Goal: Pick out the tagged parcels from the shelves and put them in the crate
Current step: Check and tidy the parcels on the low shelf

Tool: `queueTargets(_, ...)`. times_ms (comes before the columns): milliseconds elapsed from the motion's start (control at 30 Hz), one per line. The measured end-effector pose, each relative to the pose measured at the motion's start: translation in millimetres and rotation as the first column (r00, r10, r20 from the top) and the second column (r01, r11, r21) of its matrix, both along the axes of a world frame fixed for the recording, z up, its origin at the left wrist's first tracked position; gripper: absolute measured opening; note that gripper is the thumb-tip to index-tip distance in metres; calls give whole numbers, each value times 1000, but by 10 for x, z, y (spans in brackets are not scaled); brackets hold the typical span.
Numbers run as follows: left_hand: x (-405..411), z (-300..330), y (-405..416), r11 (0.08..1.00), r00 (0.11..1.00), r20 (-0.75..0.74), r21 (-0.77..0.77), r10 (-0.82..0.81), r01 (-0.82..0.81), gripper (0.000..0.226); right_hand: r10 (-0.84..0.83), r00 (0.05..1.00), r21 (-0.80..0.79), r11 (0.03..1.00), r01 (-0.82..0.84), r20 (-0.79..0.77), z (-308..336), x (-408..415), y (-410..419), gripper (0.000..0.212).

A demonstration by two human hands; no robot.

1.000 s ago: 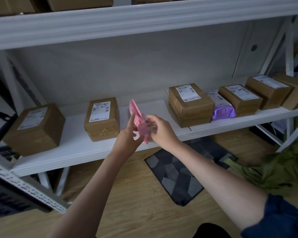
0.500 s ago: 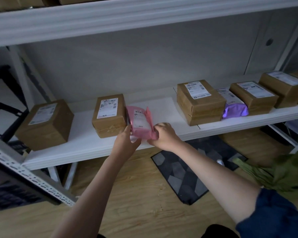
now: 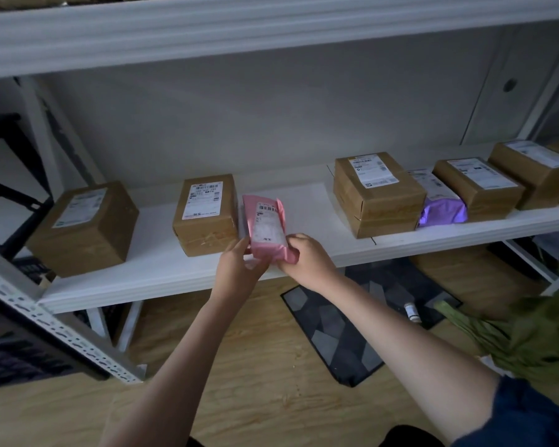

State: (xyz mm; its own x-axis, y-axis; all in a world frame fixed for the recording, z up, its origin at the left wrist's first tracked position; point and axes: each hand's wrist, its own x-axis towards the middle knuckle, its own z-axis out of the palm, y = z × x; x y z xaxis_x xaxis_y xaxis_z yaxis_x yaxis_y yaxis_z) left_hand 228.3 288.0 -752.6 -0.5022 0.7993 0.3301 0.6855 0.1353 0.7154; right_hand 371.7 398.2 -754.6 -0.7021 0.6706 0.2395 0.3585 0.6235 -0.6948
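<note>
You hold a pink parcel (image 3: 268,229) just left of the frame's centre, both hands on its near end. Your left hand (image 3: 238,269) has its grip curled round the lower left edge, thumb up along the side. Your right hand (image 3: 307,261) pinches the lower right corner, where the pink wrap crumples under the fingers. The parcel's white label with a barcode faces you, and the parcel tilts up and away over the front part of the white shelf (image 3: 304,201); whether its far end touches the shelf you cannot tell.

Just beside the parcel, on its left, stands a brown box (image 3: 205,214) with a label on top. Further left, near the shelf's end, sits another brown box (image 3: 84,227), turned at an angle. To the right of centre two brown boxes are stacked (image 3: 378,193), the upper one labelled. A purple parcel (image 3: 441,206) lies wedged between that stack and the next labelled box (image 3: 478,187), and one more box (image 3: 536,172) stands at the right edge of the frame.

Across the top of the frame runs the edge of an upper shelf (image 3: 271,30). At the lower left a grey perforated rack post (image 3: 55,327) slants across. Below the shelf lies a wooden floor (image 3: 239,398) with a dark patterned mat (image 3: 352,327), and green cloth (image 3: 530,333) bunches at the lower right.
</note>
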Motion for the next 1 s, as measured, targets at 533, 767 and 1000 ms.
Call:
queueTargets(533, 366, 416, -163, 969, 998, -47, 245, 47, -35, 45, -32, 979, 319, 943, 96, -200, 365, 310, -168, 55)
queueTargets(767, 312, 285, -138, 986, 997, 79, 163, 23, -36, 49, -55, 987, 284, 954, 96, -149, 197, 249, -170, 52)
queueTargets(1000, 17, 95, -72, 999, 992, 125, 21, 30, -33, 57, -111, 994, 300, 949, 101, 14, -43, 6, -101, 24)
